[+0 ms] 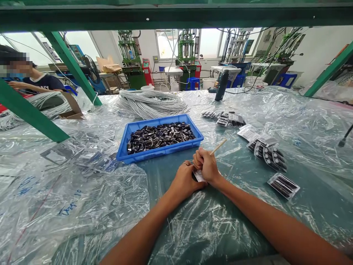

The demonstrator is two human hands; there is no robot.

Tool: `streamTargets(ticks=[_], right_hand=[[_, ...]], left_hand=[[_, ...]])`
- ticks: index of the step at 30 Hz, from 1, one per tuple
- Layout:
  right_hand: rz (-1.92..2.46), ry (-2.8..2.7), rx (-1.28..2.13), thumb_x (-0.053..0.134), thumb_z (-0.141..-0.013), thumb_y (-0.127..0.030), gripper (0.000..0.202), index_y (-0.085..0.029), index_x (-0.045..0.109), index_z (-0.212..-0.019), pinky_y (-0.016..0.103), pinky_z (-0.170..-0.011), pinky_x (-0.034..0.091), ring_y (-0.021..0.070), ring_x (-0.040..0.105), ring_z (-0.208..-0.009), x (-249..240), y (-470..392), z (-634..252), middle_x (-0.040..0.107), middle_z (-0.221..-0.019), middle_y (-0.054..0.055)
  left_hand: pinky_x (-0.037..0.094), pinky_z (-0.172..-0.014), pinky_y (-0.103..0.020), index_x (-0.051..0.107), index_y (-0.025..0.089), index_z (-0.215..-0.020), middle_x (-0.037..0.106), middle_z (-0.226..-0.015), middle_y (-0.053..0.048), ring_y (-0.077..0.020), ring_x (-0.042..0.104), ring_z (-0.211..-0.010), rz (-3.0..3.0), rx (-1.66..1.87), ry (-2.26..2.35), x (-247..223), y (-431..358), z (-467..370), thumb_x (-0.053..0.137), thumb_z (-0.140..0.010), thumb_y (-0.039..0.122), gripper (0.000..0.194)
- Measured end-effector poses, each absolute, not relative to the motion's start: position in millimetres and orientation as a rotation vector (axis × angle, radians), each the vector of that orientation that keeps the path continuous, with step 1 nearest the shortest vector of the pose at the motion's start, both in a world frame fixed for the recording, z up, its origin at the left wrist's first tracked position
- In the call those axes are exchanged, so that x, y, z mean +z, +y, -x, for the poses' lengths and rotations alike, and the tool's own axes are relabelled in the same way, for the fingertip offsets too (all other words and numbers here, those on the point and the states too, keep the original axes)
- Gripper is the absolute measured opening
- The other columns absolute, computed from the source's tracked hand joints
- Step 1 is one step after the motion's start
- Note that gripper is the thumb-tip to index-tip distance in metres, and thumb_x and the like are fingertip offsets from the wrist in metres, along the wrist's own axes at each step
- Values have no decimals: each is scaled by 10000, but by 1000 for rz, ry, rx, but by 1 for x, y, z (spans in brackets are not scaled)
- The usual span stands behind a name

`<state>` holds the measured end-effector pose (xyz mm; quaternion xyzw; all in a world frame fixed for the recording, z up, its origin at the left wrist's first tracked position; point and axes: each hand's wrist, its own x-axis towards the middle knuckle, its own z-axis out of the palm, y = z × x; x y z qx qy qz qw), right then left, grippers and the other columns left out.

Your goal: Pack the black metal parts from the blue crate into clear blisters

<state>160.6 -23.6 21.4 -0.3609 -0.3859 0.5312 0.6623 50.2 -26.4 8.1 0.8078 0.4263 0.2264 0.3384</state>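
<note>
My right hand is closed round a thin pale stick, whose upper end points up and to the right. Just left of it, my left hand is curled over a small clear packet on the table, thumb along its near edge. The two hands touch or nearly touch, and most of the packet is hidden under them. Behind them a blue tray holds many small black and metallic parts. At the right lies a flat packet of black pieces, with more filled packets beyond it.
Plastic sheeting covers much of the table. Grey cable coils and a dark upright tool stand behind the tray. Empty-looking bags lie left. Green posts frame the bench; a person sits far left.
</note>
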Motion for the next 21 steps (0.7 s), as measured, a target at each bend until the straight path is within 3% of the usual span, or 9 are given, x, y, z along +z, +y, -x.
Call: streamTargets(ticks=[4, 10, 14, 17, 21], right_hand=[[848, -876, 1190, 577, -781, -450, 500, -229, 279, -446, 248, -398, 164, 57, 199, -374, 17, -25, -158, 229, -395, -77], [1005, -1000, 1441, 542, -793, -433, 460, -227, 280, -476, 237, -385, 122, 52, 183, -366, 24, -41, -164, 243, -419, -81], [1009, -1008, 1571, 526, -810, -490, 460, -230, 269, -531, 221, -389, 121, 56, 150, -381, 42, -31, -197, 209, -458, -99], [1316, -1154, 1451, 582, -804, -524, 438, -230, 336, -590, 214, -397, 119, 65, 162, -396, 48, -15, -242, 251, -483, -102], [1943, -1763, 934, 673, -778, -358, 363, -210, 469, -517, 254, -462, 287, 119, 410, -449, 43, -7, -290, 470, -487, -19]], left_hand=[[383, -673, -301, 643, 170, -663, 591, -740, -23, -206, 542, -792, -2082, 622, 1101, 9, -26, -50, 807, -606, 237, 186], [388, -687, -297, 679, 200, -732, 582, -727, -4, -206, 537, -803, -2118, 614, 1091, 8, -26, -49, 806, -623, 237, 172], [442, -744, -321, 679, 173, -939, 604, -916, -41, -221, 570, -858, -2110, 576, 1127, 6, -22, -43, 849, -596, 332, 414], [479, -789, -344, 632, 172, -1083, 625, -1047, -65, -223, 604, -877, -2000, 617, 1078, 10, -16, -36, 847, -587, 300, 556], [516, -817, -362, 558, 191, -1184, 678, -1077, -77, -237, 662, -911, -1650, 678, 832, 21, -6, -25, 803, -646, 245, 593]])
